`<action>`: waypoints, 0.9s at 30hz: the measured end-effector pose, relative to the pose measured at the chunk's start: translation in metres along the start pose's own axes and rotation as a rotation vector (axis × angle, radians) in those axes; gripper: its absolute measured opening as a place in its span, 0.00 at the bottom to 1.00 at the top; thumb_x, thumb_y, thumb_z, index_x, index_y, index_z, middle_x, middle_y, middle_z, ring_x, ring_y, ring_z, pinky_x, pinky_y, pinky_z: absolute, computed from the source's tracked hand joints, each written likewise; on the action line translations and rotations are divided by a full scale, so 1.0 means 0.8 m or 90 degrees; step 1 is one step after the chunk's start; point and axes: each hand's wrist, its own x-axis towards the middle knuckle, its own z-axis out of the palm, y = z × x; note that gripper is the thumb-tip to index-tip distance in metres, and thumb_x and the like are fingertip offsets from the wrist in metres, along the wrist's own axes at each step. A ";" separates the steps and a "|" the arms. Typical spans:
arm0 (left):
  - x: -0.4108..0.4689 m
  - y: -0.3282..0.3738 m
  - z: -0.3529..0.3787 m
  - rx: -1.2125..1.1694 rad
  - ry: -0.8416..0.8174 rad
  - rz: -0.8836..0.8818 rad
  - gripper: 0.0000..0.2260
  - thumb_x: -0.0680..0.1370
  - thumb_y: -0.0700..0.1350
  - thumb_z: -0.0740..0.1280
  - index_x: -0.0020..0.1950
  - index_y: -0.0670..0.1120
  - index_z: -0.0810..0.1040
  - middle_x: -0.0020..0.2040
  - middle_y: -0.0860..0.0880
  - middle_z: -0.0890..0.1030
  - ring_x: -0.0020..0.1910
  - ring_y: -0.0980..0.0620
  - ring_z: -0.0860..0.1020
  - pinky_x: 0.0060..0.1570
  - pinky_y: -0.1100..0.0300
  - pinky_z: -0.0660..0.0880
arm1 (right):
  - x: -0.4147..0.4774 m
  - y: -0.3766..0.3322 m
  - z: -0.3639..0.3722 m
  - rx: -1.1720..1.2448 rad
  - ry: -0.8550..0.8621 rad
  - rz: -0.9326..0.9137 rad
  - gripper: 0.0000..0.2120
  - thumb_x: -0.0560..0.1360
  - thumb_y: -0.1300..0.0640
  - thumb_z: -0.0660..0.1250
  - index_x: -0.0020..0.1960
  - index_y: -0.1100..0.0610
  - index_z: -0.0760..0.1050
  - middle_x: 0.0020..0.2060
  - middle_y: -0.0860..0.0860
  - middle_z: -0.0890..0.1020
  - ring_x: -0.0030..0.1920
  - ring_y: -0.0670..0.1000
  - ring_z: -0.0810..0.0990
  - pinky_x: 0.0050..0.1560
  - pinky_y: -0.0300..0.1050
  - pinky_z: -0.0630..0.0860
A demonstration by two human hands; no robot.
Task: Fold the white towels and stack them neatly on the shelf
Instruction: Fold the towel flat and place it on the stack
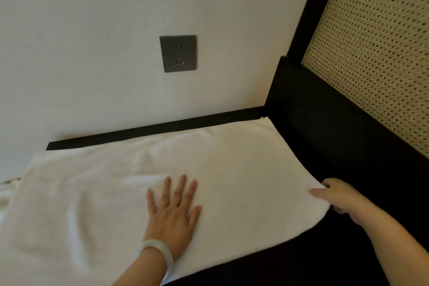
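Note:
A white towel [116, 193] lies spread over a black surface [301, 260], reaching from the lower left to the back right corner. My left hand [173, 213] presses flat on the towel's middle, fingers straight and spread, with a pale bangle on the wrist. My right hand [337, 197] pinches the towel's right edge, thumb on top and fingers curled under the cloth. The towel's left part is rumpled and runs out of view.
A white wall with a grey power socket [177, 53] stands behind the surface. To the right rises a black frame [308, 109] with a woven cane panel [376, 53]. A black ledge [151, 130] runs along the wall.

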 end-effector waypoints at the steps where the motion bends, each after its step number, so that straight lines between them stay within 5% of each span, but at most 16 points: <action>1: -0.001 0.001 -0.003 -0.007 -0.002 -0.001 0.25 0.81 0.60 0.48 0.76 0.55 0.64 0.75 0.52 0.67 0.75 0.44 0.59 0.67 0.35 0.54 | -0.010 -0.007 -0.003 0.037 0.001 -0.017 0.10 0.78 0.54 0.68 0.56 0.58 0.76 0.47 0.54 0.80 0.46 0.53 0.79 0.38 0.44 0.72; 5: 0.000 -0.002 -0.014 -0.061 -0.060 0.006 0.28 0.81 0.63 0.42 0.77 0.57 0.62 0.77 0.54 0.63 0.77 0.44 0.58 0.71 0.41 0.49 | -0.053 -0.066 0.015 0.099 0.061 -0.158 0.06 0.77 0.54 0.69 0.54 0.52 0.79 0.45 0.49 0.83 0.46 0.49 0.81 0.39 0.44 0.75; 7: 0.002 -0.007 -0.024 -0.213 -0.018 -0.011 0.30 0.78 0.65 0.41 0.77 0.58 0.60 0.77 0.59 0.54 0.78 0.50 0.51 0.75 0.52 0.42 | -0.085 -0.102 0.045 0.104 0.035 -0.257 0.09 0.77 0.54 0.69 0.56 0.47 0.77 0.47 0.45 0.83 0.47 0.46 0.82 0.45 0.46 0.79; 10: -0.005 -0.017 -0.059 -0.730 0.058 -0.203 0.12 0.82 0.46 0.61 0.65 0.53 0.76 0.68 0.54 0.74 0.70 0.50 0.71 0.67 0.61 0.65 | -0.137 -0.136 0.104 0.035 -0.044 -0.410 0.14 0.76 0.50 0.70 0.61 0.42 0.75 0.51 0.38 0.81 0.51 0.40 0.80 0.55 0.44 0.79; 12: -0.014 -0.022 -0.076 -0.985 0.074 -0.328 0.10 0.82 0.39 0.61 0.59 0.48 0.79 0.55 0.47 0.83 0.55 0.45 0.81 0.51 0.56 0.78 | -0.164 -0.145 0.141 -0.042 -0.146 -0.460 0.20 0.76 0.45 0.69 0.67 0.39 0.70 0.53 0.35 0.78 0.53 0.36 0.77 0.58 0.38 0.75; 14: -0.024 -0.023 -0.084 -1.105 0.037 -0.402 0.08 0.82 0.40 0.60 0.57 0.41 0.78 0.49 0.39 0.84 0.45 0.41 0.83 0.41 0.53 0.81 | -0.175 -0.147 0.168 -0.158 -0.256 -0.484 0.22 0.77 0.41 0.66 0.69 0.38 0.68 0.46 0.36 0.78 0.45 0.36 0.77 0.53 0.34 0.73; 16: -0.032 -0.022 -0.080 -1.126 -0.011 -0.459 0.08 0.82 0.41 0.61 0.55 0.37 0.76 0.46 0.36 0.83 0.41 0.41 0.82 0.37 0.53 0.78 | -0.168 -0.153 0.181 -0.186 -0.285 -0.464 0.15 0.78 0.42 0.64 0.65 0.39 0.72 0.39 0.43 0.81 0.37 0.39 0.79 0.46 0.36 0.77; 19: -0.039 -0.018 -0.062 -0.998 -0.018 -0.459 0.08 0.79 0.42 0.67 0.54 0.39 0.76 0.45 0.41 0.84 0.42 0.46 0.82 0.37 0.57 0.77 | -0.130 -0.181 0.198 -0.136 -0.163 -0.428 0.09 0.81 0.48 0.62 0.58 0.47 0.75 0.39 0.47 0.81 0.37 0.44 0.80 0.40 0.38 0.79; 23: -0.043 -0.011 -0.061 -0.822 -0.066 -0.374 0.12 0.73 0.48 0.74 0.50 0.47 0.74 0.43 0.50 0.81 0.42 0.53 0.80 0.42 0.61 0.77 | -0.081 -0.246 0.237 -0.197 -0.038 -0.457 0.18 0.82 0.48 0.59 0.70 0.53 0.67 0.55 0.50 0.79 0.52 0.48 0.79 0.52 0.42 0.77; 27: -0.035 -0.007 -0.074 -0.707 -0.132 -0.338 0.15 0.71 0.49 0.73 0.51 0.47 0.71 0.47 0.52 0.78 0.46 0.52 0.78 0.43 0.63 0.74 | -0.058 -0.294 0.285 -0.401 0.007 -0.406 0.35 0.79 0.37 0.57 0.77 0.58 0.55 0.67 0.56 0.69 0.63 0.58 0.74 0.58 0.51 0.72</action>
